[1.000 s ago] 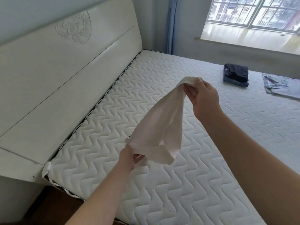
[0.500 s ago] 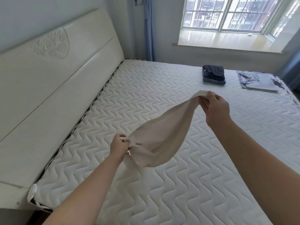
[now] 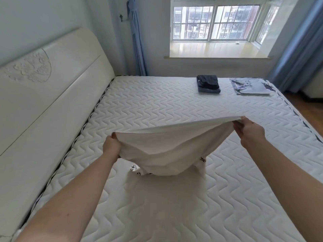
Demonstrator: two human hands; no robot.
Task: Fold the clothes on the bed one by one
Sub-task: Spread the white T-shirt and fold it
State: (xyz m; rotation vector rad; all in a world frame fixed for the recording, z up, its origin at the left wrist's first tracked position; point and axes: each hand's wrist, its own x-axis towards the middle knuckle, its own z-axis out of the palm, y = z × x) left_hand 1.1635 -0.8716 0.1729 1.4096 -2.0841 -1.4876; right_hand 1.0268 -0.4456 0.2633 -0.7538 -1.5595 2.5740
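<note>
A cream white garment [image 3: 167, 149] with black lettering near its lower edge hangs stretched between my two hands above the quilted white mattress [image 3: 174, 206]. My left hand [image 3: 111, 145] grips its left corner. My right hand [image 3: 248, 131] grips its right corner, a little higher and farther away. The top edge runs taut between them, and the bottom of the garment sags down onto the mattress. A folded dark navy garment [image 3: 208, 83] lies at the far side of the bed. A light blue garment [image 3: 250, 85] lies flat to its right.
A tall cream headboard [image 3: 43, 95] runs along the left of the bed. A window [image 3: 215, 23] with a sill is in the far wall, blue curtains [image 3: 295, 49] hang at its right and left. Wooden floor [image 3: 311, 116] shows past the bed's right edge.
My hands have moved apart, spreading the bunched garment out wide with a taut top edge. Its lower part now reaches the mattress. The view has lifted toward the window.
</note>
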